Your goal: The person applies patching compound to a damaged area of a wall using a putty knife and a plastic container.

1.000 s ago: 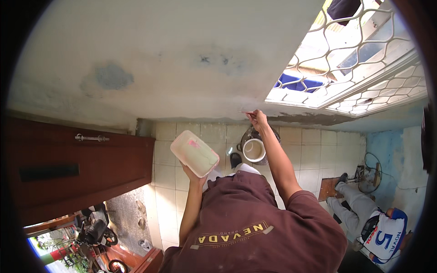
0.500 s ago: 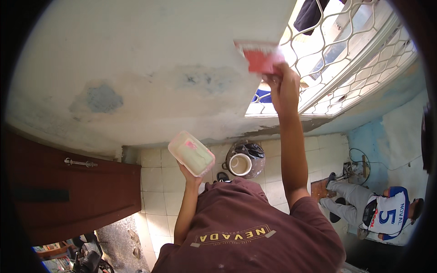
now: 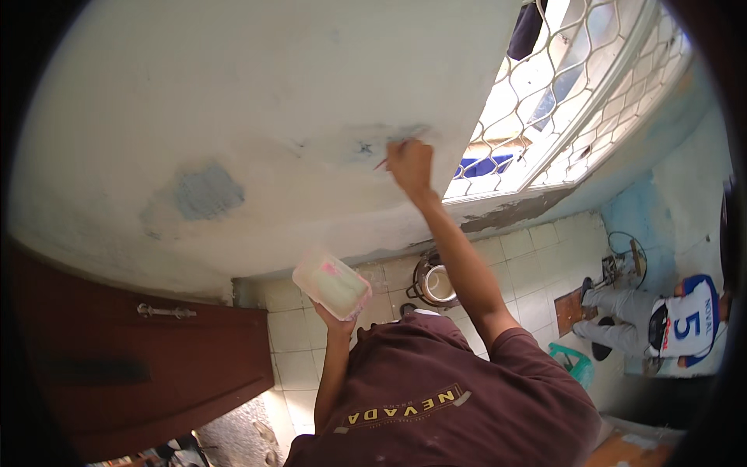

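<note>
My left hand (image 3: 334, 319) grips a rectangular white plastic tub (image 3: 362, 302) from underneath, tilted so its opening shows. Pale putty (image 3: 342, 289) with a pink smear lies inside it. Against the off-white wall (image 3: 257, 93), my right hand (image 3: 412, 166) is closed around a red putty scraper (image 3: 381, 164), of which just a thin edge shows past the fingers. The hand hides the rest of the blade. Dark scuffed marks (image 3: 364, 147) sit on the wall just left of that hand, and a blue-grey patch (image 3: 210, 191) lies further left.
A window with a white metal grille (image 3: 537, 93) borders the wall at right. On the tiled floor (image 3: 299, 354) stands a white-rimmed bucket (image 3: 440, 285), partly behind my right arm. A brown door (image 3: 156, 366) is at left. Another person (image 3: 654, 323) is at far right, near a green plastic stool (image 3: 572, 362).
My right hand has come down and left from beside the window grille to the dark marks, turning the scraper edge-on. The tub stays in my left hand. The whole view has shifted slightly.
</note>
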The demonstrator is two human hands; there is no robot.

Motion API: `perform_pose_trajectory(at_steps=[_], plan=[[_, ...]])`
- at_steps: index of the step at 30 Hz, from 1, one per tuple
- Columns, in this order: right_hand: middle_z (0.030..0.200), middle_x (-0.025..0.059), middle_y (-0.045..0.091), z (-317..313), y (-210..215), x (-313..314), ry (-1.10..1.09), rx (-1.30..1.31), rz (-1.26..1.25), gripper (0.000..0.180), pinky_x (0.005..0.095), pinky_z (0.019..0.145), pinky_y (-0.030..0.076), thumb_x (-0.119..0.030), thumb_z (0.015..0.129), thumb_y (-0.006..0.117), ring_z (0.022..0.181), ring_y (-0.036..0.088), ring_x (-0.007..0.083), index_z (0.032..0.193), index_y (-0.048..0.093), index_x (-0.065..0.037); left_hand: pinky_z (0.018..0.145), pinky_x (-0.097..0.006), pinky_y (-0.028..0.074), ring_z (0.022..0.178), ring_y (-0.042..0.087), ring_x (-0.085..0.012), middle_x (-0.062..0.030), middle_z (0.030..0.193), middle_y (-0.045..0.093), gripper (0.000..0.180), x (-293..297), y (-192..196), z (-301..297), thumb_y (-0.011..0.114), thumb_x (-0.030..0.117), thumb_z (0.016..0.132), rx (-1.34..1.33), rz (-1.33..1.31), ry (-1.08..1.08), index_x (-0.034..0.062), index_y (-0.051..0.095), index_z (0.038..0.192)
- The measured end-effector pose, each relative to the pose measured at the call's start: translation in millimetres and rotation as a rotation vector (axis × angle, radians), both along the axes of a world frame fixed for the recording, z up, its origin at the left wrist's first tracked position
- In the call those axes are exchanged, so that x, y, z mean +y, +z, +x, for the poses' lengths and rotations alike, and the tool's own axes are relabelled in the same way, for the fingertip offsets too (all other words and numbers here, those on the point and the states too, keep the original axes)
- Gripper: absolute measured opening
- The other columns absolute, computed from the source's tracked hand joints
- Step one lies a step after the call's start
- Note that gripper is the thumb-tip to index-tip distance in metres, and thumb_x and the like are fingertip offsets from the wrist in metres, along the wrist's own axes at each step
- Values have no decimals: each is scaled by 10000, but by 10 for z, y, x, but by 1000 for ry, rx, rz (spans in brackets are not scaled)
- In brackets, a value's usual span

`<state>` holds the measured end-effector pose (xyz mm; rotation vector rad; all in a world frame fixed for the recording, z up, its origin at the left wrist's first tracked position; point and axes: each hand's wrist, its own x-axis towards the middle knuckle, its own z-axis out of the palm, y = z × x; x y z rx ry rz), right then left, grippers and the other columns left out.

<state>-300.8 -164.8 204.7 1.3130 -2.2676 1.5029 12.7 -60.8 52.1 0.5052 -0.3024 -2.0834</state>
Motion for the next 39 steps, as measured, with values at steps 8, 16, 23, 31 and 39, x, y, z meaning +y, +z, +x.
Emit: perform_pose_trajectory(at_steps=[8, 16, 23, 31, 39], plan=[[589, 97, 654, 706, -115, 429, 93, -144, -262, 217, 351, 537, 531, -162, 958, 578, 539, 685, 210, 817, 638, -7, 980, -544, 526, 1178, 616, -352, -113, 1299, 613, 714, -473, -265, 771, 399, 690, 957, 0, 34, -83, 155, 474, 1425], [525, 151, 623, 296, 31, -78, -365, 8, -133, 303, 385, 573, 542, -183, 927, 590, 552, 693, 277, 726, 616, 42, 998, -562, 501, 1211, 596, -335, -103, 1331, 597, 688, -624, -193, 1150, 396, 669, 969, 42, 46, -171, 160, 481, 1424], [583, 180, 635, 2499, 921, -868, 250, 284, -199, 174, 414, 479, 505, -87, 913, 569, 491, 643, 327, 838, 612, 65, 1021, -544, 501, 1232, 588, -310, -62, 1367, 561, 647, -635, -100, 1423, 383, 643, 995, 94, -34, -243, 191, 446, 1453], [727, -33, 596, 2736, -18, 193, 436, -931, -240, 350, 269, 567, 431, -320, 1004, 606, 653, 540, 67, 851, 677, -13, 1043, -538, 496, 1275, 566, -302, -74, 1415, 542, 660, -667, 180, 2015, 344, 622, 1027, 48, -62, 37, 169, 393, 1504], [697, 11, 504, 3772, -62, 857, 597, -599, 344, 287, 281, 602, 379, -235, 1026, 601, 654, 424, 93, 835, 537, -31, 1103, -505, 452, 1315, 533, -313, -120, 1450, 524, 765, -754, 51, 2541, 356, 677, 1002, -6, -120, 72, 105, 392, 1508]])
